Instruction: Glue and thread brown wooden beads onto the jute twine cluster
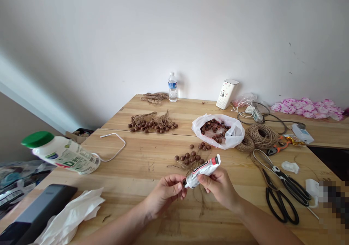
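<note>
My right hand (pixel 219 187) grips a white glue tube (pixel 203 170) with red and black print, its nozzle pointing down to the left. My left hand (pixel 166 192) pinches a small dark bead or the tube's tip (pixel 184 182) right at the nozzle. Strands of jute twine (pixel 201 197) hang under my hands onto the wooden table (pixel 141 165). Just beyond lies a loose cluster of brown beads (pixel 191 155).
A white plastic bag of brown beads (pixel 218 130), beads tied on twine (pixel 152 123), a twine coil (pixel 257 135), black scissors (pixel 282 192), pliers (pixel 278 148), a water bottle (pixel 172 87), a green-capped white bottle (pixel 61 152), a white cable (pixel 113 146), white plastic (pixel 73 212) and a dark device (pixel 38 208).
</note>
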Demonstrator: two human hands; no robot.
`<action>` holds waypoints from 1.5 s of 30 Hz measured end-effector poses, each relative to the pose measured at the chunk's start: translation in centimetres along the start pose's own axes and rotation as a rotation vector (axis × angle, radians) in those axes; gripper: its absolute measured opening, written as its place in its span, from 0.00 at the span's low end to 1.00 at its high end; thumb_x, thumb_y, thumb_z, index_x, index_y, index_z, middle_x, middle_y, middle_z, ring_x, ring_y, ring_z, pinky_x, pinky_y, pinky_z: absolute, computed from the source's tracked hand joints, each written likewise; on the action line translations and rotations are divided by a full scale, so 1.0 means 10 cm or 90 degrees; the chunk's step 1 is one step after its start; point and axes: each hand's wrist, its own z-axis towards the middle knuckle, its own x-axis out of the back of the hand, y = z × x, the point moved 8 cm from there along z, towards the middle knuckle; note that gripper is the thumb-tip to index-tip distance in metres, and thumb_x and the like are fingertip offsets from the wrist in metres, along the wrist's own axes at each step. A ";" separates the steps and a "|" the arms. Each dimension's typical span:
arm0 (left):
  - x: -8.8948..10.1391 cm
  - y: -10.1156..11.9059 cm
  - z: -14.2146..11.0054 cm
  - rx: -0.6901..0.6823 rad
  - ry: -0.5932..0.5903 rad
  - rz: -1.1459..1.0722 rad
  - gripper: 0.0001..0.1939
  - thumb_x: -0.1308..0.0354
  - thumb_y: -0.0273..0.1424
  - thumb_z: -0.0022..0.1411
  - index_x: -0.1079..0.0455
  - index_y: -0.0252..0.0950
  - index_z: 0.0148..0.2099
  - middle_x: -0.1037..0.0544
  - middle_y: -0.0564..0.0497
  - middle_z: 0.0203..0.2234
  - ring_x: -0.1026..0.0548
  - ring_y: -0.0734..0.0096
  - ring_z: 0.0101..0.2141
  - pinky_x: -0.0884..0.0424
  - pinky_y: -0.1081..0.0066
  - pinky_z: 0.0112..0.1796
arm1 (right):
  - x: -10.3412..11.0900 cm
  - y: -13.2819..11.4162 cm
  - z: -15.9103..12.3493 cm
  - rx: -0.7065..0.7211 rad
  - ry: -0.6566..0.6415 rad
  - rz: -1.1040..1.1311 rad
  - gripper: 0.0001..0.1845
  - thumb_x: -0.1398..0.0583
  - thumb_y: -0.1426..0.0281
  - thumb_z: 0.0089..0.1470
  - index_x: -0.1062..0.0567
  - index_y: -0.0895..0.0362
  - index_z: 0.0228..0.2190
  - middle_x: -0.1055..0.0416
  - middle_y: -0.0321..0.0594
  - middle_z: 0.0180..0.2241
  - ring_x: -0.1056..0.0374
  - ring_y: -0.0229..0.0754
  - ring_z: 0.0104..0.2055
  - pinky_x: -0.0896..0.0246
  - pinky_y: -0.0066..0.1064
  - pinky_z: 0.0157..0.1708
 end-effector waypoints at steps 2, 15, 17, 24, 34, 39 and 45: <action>0.00 0.00 0.00 -0.001 -0.002 0.003 0.13 0.29 0.32 0.43 0.23 0.32 0.33 0.23 0.49 0.19 0.30 0.75 0.21 0.39 0.75 0.26 | 0.00 0.01 0.00 -0.002 0.004 -0.001 0.16 0.40 0.60 0.53 0.26 0.60 0.24 0.43 0.30 0.15 0.50 0.31 0.16 0.55 0.24 0.15; 0.00 0.00 0.01 -0.006 -0.018 -0.018 0.12 0.29 0.32 0.44 0.22 0.34 0.33 0.22 0.49 0.20 0.29 0.74 0.22 0.38 0.74 0.27 | 0.02 0.03 0.01 -0.011 0.005 0.000 0.18 0.40 0.60 0.53 0.32 0.59 0.20 0.44 0.30 0.14 0.49 0.31 0.16 0.55 0.24 0.16; 0.00 0.01 0.00 -0.011 -0.025 -0.020 0.12 0.30 0.32 0.44 0.22 0.34 0.33 0.22 0.49 0.20 0.28 0.74 0.22 0.38 0.74 0.27 | 0.03 0.05 0.01 -0.021 0.007 0.007 0.18 0.40 0.59 0.53 0.32 0.59 0.20 0.44 0.30 0.14 0.48 0.31 0.16 0.55 0.24 0.16; -0.01 0.00 -0.01 -0.020 -0.045 -0.025 0.11 0.30 0.32 0.46 0.21 0.35 0.35 0.22 0.49 0.21 0.28 0.74 0.22 0.39 0.74 0.27 | 0.07 0.11 0.01 -0.047 0.033 0.024 0.18 0.39 0.58 0.51 0.31 0.59 0.21 0.43 0.29 0.14 0.47 0.31 0.16 0.52 0.24 0.15; -0.02 0.00 0.00 -0.020 -0.047 -0.024 0.11 0.30 0.32 0.46 0.21 0.36 0.35 0.21 0.49 0.22 0.28 0.74 0.22 0.38 0.74 0.27 | 0.09 0.12 0.01 -0.051 0.046 0.030 0.18 0.39 0.57 0.51 0.30 0.59 0.22 0.43 0.29 0.14 0.47 0.31 0.15 0.52 0.24 0.15; -0.02 0.00 -0.01 -0.017 -0.043 -0.019 0.12 0.30 0.32 0.46 0.21 0.35 0.35 0.21 0.49 0.21 0.28 0.75 0.22 0.38 0.75 0.27 | 0.08 0.11 0.02 -0.057 0.041 0.028 0.18 0.39 0.57 0.51 0.30 0.60 0.23 0.43 0.29 0.14 0.47 0.31 0.15 0.53 0.24 0.15; -0.04 0.01 -0.03 -0.015 -0.046 -0.015 0.12 0.30 0.32 0.46 0.21 0.35 0.35 0.21 0.49 0.22 0.28 0.74 0.22 0.38 0.74 0.27 | 0.13 0.12 0.02 -0.076 0.065 0.023 0.19 0.39 0.56 0.50 0.30 0.60 0.23 0.43 0.29 0.13 0.48 0.31 0.15 0.54 0.24 0.15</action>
